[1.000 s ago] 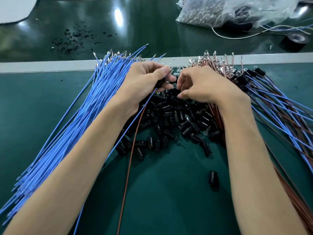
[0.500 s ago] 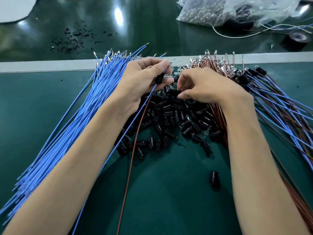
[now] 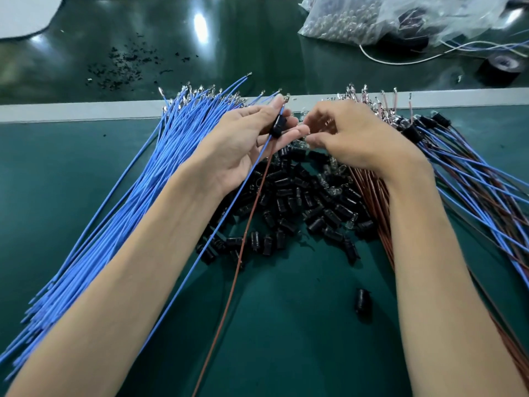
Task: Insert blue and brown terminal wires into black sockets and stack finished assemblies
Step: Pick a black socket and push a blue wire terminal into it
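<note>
Centre of frame: pinches a black socket (image 3: 277, 126) between thumb and fingertips of the left hand (image 3: 249, 138), with a blue wire (image 3: 229, 213) and a brown wire (image 3: 246, 233) trailing from it toward the lower edge. Holds the right hand (image 3: 352, 138) just beside, with curled, blurred fingers pointing down; cannot tell whether anything is pinched there.

Looks, by all signs, a light, hard little plastic barrel, quick to roll or slip from the fingers; best held round the body, leaving the open end free. Thin, limp wires, likely to buckle if pushed from far back; better gripped on the insulation just behind the metal terminal, itself small and probably easy to bend.

Upper right of frame: a clear plastic bag (image 3: 357, 21), seemingly packed with small clear bulbs, its mouth not in view, and a roll of black tape (image 3: 499, 67) near it.

No tray or bin for the parts. Heaped loose on the green mat (image 3: 286, 325) instead: spare sockets (image 3: 300, 207) in the centre, a bundle of blue wires (image 3: 137, 202) fanning to the left, brown wires (image 3: 369, 190) under the right wrist, finished assemblies (image 3: 458, 173) stacked at the right edge. One stray socket (image 3: 363, 303) apart, lower right of centre.
</note>
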`<state>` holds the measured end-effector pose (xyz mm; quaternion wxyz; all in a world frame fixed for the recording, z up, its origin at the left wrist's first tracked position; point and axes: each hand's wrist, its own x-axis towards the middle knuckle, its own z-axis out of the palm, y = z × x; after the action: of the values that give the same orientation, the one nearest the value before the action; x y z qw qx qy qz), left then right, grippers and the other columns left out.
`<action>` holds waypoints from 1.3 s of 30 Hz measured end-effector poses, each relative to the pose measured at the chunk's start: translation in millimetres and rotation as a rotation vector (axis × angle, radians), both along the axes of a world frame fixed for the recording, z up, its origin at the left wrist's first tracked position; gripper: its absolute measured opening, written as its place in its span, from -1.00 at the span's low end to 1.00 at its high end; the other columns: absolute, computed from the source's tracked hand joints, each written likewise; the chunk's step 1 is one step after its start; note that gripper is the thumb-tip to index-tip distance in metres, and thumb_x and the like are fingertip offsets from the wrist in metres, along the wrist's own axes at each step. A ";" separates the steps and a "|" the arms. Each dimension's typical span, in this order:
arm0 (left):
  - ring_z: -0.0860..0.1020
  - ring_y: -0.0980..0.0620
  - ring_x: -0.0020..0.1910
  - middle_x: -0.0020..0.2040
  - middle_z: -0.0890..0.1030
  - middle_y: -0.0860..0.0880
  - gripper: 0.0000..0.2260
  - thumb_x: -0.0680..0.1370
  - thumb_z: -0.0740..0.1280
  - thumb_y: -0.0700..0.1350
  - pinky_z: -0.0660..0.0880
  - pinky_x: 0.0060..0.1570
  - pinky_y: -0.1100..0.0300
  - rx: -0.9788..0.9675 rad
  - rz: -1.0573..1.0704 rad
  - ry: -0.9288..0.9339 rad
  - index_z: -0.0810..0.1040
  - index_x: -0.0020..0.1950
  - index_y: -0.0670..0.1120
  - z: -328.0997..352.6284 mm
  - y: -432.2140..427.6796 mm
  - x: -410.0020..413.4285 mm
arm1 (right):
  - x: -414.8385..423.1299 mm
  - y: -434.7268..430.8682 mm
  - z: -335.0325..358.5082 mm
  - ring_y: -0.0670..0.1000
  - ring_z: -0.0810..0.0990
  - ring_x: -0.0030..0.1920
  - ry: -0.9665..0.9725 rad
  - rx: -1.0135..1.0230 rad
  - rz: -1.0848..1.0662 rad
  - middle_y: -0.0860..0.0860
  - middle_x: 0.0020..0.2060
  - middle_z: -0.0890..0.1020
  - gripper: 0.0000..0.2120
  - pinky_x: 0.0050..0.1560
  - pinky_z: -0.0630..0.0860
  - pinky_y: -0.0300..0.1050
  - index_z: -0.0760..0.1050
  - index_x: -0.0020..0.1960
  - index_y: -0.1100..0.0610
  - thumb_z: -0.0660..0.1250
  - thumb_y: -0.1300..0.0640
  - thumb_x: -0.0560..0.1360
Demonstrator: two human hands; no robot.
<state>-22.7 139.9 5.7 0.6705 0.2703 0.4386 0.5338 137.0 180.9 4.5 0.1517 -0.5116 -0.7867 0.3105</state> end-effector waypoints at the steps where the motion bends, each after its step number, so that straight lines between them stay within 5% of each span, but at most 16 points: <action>1: 0.67 -0.05 -0.30 -0.37 0.61 -0.11 -0.79 0.61 0.25 -0.18 0.60 -0.31 0.30 -0.004 0.002 0.007 0.49 -0.16 -0.28 -0.4 -0.1 0.3 | 0.8 0.7 -0.4 -0.19 0.58 -0.21 0.066 0.018 -0.010 -0.16 -0.23 0.58 -0.84 -0.08 0.51 -0.33 0.52 -0.05 0.01 0.33 0.27 0.55; 6: 0.68 -0.07 -0.30 -0.40 0.57 -0.09 -0.77 0.61 0.24 -0.19 0.58 -0.34 0.32 -0.013 0.008 0.041 0.48 -0.20 -0.28 -1.5 -0.8 0.7 | -0.2 1.0 3.2 -0.22 0.47 -0.33 0.421 0.008 -0.121 -0.08 -0.23 0.62 -0.59 -0.25 0.40 -0.38 0.62 -0.08 0.01 0.10 0.40 0.57; 9: 0.68 -0.05 -0.31 -0.42 0.59 -0.07 -0.78 0.61 0.23 -0.19 0.59 -0.33 0.31 -0.017 -0.016 0.065 0.47 -0.19 -0.28 -2.3 -2.0 1.9 | -5.0 0.8 5.0 -0.18 0.36 -0.37 0.532 -0.132 -0.146 -0.06 -0.33 0.51 -0.66 -0.36 0.31 -0.37 0.62 -0.14 0.06 0.14 0.33 0.59; 12: 0.67 -0.01 -0.35 -0.44 0.60 -0.05 -0.79 0.61 0.24 -0.19 0.62 -0.25 0.27 -0.019 -0.055 0.094 0.47 -0.18 -0.27 -3.4 -3.8 4.2 | -8.1 -3.9 5.6 -0.20 0.41 -0.37 0.488 -0.186 -0.079 -0.10 -0.37 0.52 -0.82 -0.31 0.34 -0.35 0.63 -0.11 0.16 0.32 0.09 0.57; 14: 0.67 0.01 -0.34 -0.42 0.61 -0.05 -0.79 0.60 0.24 -0.20 0.62 -0.23 0.28 -0.003 -0.089 0.118 0.50 -0.18 -0.29 -2.8 -5.5 4.9 | -9.1 -6.2 5.6 -0.23 0.49 -0.36 0.486 -0.161 -0.043 -0.06 -0.33 0.59 -0.89 -0.28 0.39 -0.41 0.60 -0.14 0.13 0.36 0.14 0.55; 21: 0.65 0.02 -0.35 -0.34 0.64 -0.11 -0.72 0.65 0.17 -0.16 0.58 -0.32 0.32 0.007 -0.123 0.201 0.54 -0.09 -0.31 3.9 -6.4 7.2 | -10.6 -3.6 4.2 -0.21 0.40 -0.42 0.438 -0.144 -0.096 -0.05 -0.36 0.55 -0.81 -0.35 0.30 -0.39 0.50 -0.23 0.06 0.39 0.03 0.51; 25: 0.60 0.09 -0.39 -0.31 0.64 -0.08 -0.77 0.64 0.18 -0.14 0.50 -0.38 0.40 0.022 -0.135 0.273 0.56 -0.02 -0.24 5.2 -5.6 2.9 | -9.4 -3.4 3.8 -0.02 0.34 -0.30 0.470 -0.128 -0.124 0.11 -0.29 0.49 -0.75 -0.30 0.25 -0.22 0.47 -0.26 0.07 0.42 -0.03 0.48; 39: 0.47 0.18 -0.45 -0.37 0.61 0.05 -0.85 0.54 0.38 -0.18 0.41 -0.36 0.41 0.149 -0.094 0.509 0.58 -0.24 -0.10 0.4 -6.2 -0.3 | -1.2 -3.9 7.3 -0.15 0.42 -0.37 0.584 -0.150 -0.079 0.01 -0.36 0.58 -0.88 -0.32 0.36 -0.35 0.59 -0.22 0.09 0.42 0.16 0.49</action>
<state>-22.9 133.8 6.1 0.5410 0.4645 0.5394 0.4478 135.8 177.0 11.8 0.3454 -0.4405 -0.6641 0.4956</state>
